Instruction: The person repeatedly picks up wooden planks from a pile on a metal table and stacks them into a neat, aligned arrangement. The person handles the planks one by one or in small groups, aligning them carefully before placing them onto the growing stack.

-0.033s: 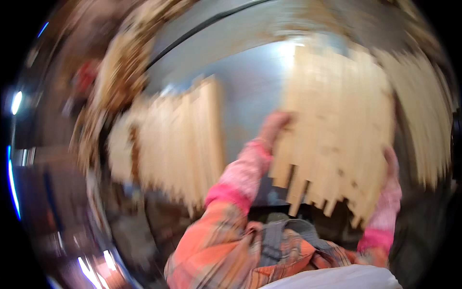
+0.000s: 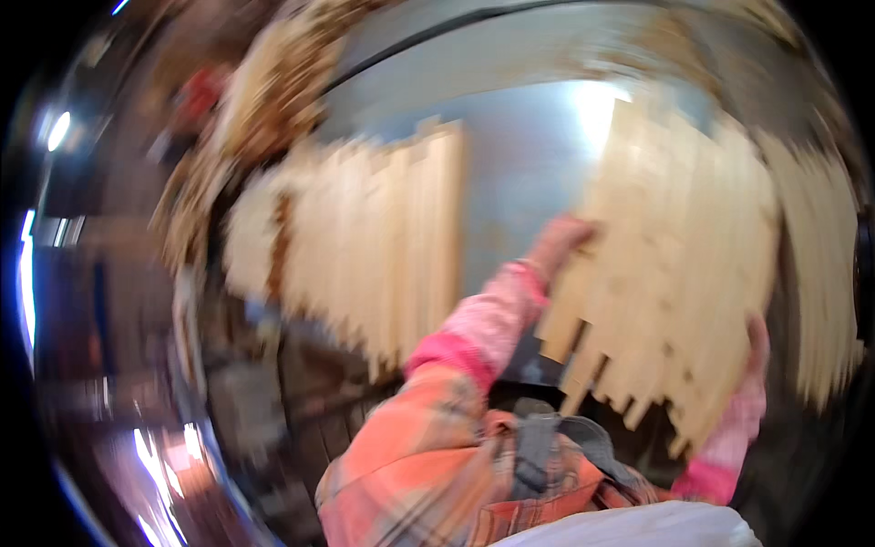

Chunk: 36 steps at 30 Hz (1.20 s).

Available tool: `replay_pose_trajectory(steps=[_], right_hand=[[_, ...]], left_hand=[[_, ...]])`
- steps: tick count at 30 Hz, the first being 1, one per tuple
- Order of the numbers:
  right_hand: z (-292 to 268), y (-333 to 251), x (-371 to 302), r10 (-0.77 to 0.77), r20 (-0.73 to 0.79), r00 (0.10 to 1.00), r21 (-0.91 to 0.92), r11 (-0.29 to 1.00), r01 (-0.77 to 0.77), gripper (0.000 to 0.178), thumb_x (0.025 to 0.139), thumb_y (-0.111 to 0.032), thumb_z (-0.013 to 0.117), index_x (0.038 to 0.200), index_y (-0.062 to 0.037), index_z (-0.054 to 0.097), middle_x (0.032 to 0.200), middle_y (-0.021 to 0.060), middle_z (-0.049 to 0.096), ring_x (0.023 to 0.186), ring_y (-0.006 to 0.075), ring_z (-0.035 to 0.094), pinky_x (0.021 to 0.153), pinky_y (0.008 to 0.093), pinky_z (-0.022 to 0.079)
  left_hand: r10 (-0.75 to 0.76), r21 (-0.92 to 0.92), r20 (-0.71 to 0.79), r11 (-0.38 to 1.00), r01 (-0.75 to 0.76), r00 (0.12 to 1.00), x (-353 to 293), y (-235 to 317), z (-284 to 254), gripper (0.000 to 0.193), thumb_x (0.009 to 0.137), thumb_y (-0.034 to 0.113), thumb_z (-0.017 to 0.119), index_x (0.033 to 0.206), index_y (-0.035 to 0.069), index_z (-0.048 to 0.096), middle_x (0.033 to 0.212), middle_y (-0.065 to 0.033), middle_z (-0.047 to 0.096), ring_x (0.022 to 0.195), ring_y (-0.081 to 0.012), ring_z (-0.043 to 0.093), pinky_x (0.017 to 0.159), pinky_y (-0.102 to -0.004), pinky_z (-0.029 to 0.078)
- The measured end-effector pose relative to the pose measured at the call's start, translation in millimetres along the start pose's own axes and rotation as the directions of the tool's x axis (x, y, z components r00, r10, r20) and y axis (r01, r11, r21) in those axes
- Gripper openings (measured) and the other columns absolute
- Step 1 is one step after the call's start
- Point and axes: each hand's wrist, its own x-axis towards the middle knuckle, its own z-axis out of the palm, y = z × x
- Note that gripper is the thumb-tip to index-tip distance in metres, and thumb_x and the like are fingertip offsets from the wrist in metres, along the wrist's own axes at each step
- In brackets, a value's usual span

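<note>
A wide layer of pale wooden strips (image 2: 674, 255), laid side by side with uneven ends, lies between my two hands on the right of a bluish metal tabletop (image 2: 510, 164). At its left edge my left hand (image 2: 563, 242) grips the strips, fingertips over the edge. My right hand (image 2: 756, 342) is against the right edge near the close end; its fingers are partly hidden and blurred. Both forearms wear pink knitted sleeves. Left of my left hand rests a second layer of similar wooden strips (image 2: 383, 232), apart from the first and touched by neither hand.
Further right stands another batch of wooden strips (image 2: 816, 273). A heap of rough, bark-edged wood pieces (image 2: 273, 87) lies beyond the tabletop at the far left. A dark curved line (image 2: 437, 29) crosses the back of the metal surface. Motion blurs much of the view.
The whole view has shifted, so the tabletop and both strip layers sit further right in the picture. My hands keep their places at the edges of the right layer.
</note>
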Motion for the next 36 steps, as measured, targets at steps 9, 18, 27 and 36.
replay_pose_trajectory(steps=[9,18,27,36], right_hand=[[39,83,22,-0.007,0.257,0.966,-0.305,0.948,0.088,0.066,0.098,-0.048,0.064,0.145,-0.0038,0.052,0.136,0.0141,0.064,0.118,0.0295,0.063,0.103,0.0430,0.052],[202,138,127,0.104,0.611,0.785,-0.563,0.754,0.338,0.035,0.101,-0.037,0.066,0.121,-0.0085,0.066,0.116,0.0024,0.069,0.102,0.0162,0.064,0.092,0.0347,0.052],[481,539,202,0.330,0.692,0.643,-0.699,0.531,0.479,0.019,0.101,-0.025,0.062,0.115,-0.0142,0.068,0.104,-0.0018,0.069,0.095,0.0141,0.064,0.083,0.0315,0.053],[600,814,193,0.492,0.597,0.634,-0.767,0.581,0.272,0.036,0.106,-0.037,0.056,0.128,-0.0102,0.067,0.121,0.0020,0.071,0.110,0.0189,0.067,0.097,0.0336,0.054]], left_hand=[[0.224,0.069,-0.303,0.975,-0.213,0.926,-140,39,-103,0.049,0.091,0.018,0.071,0.136,-0.001,0.062,0.110,-0.0057,0.071,0.095,-0.0113,0.064,0.086,-0.0261,0.053],[0.589,-0.105,-0.415,0.726,-0.680,0.694,-377,136,-279,0.049,0.095,0.018,0.072,0.138,-0.001,0.059,0.118,-0.0068,0.072,0.101,-0.0166,0.069,0.088,-0.0322,0.057],[0.638,0.322,-0.720,0.655,-0.683,0.272,-596,116,-600,0.030,0.102,0.025,0.063,0.112,-0.001,0.072,0.111,-0.0081,0.072,0.096,-0.0171,0.070,0.084,-0.0314,0.056],[0.502,0.289,-0.822,0.774,-0.564,0.268,-670,138,-883,0.048,0.107,0.027,0.059,0.141,-0.006,0.057,0.144,-0.0093,0.059,0.132,-0.0171,0.056,0.116,-0.0306,0.041]])
